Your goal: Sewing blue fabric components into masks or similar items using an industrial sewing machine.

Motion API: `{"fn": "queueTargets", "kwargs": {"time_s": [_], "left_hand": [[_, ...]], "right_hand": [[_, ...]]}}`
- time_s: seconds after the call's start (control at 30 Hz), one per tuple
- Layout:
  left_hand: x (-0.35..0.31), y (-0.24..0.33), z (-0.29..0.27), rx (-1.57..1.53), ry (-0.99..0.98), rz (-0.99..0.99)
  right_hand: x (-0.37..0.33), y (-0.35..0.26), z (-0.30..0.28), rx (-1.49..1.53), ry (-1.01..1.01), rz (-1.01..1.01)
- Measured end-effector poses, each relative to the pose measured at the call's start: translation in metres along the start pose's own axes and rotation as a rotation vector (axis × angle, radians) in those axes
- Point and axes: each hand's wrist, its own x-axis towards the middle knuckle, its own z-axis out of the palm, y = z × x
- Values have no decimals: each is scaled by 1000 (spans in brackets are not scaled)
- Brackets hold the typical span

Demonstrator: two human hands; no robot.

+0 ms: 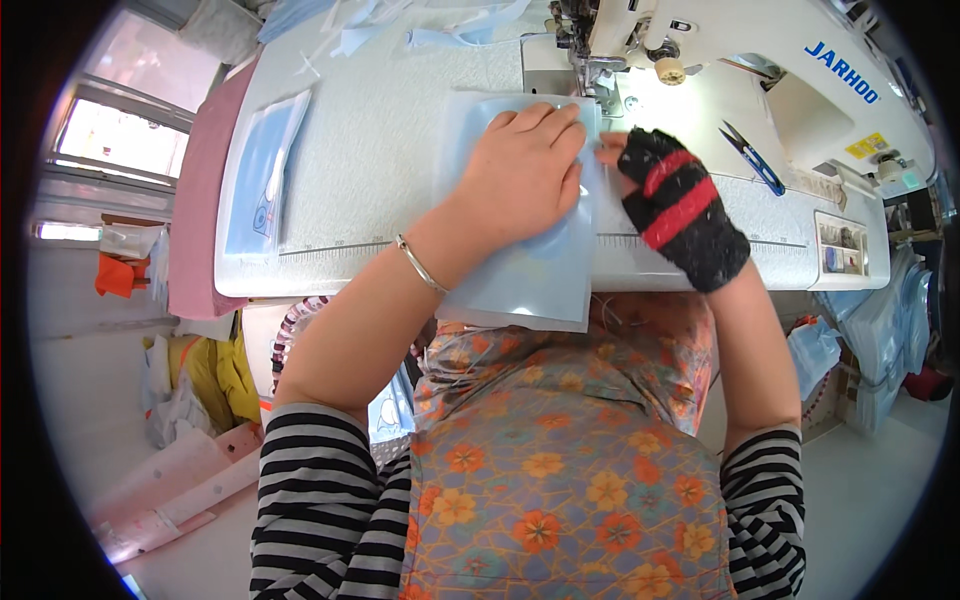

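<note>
My left hand [530,170], bare with a silver bangle at the wrist, lies flat with its fingers stretched out on a pale blue layered sheet [540,285] with a translucent cover. The sheet's far end reaches the presser foot [602,85] of a white sewing machine [740,50], and its near end hangs past the table's front edge. At the sheet's right edge is my right hand [685,205], in a black fingerless glove with red stripes. Its fingers are bent and drawn together; whether they pinch the edge is hidden.
Blue-handled thread snips [753,158] lie right of the needle area. A printed blue piece [268,180] rests at the table's left, beside a pink padded panel [205,190]. Blue scraps [470,30] lie at the back. A small compartment tray [842,248] sits at the right front.
</note>
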Motion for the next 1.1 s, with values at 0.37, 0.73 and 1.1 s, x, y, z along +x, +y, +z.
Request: {"fn": "queueTargets", "kwargs": {"time_s": [0.37, 0.73, 1.1], "left_hand": [[17, -6, 14, 14, 53, -28], [3, 7, 7, -9, -65, -53], [-7, 18, -9, -49, -119, -48]], "right_hand": [[16, 17, 8, -125, 18, -19], [8, 2, 4, -93, -34, 8], [6, 1, 2, -122, -21, -9]]}}
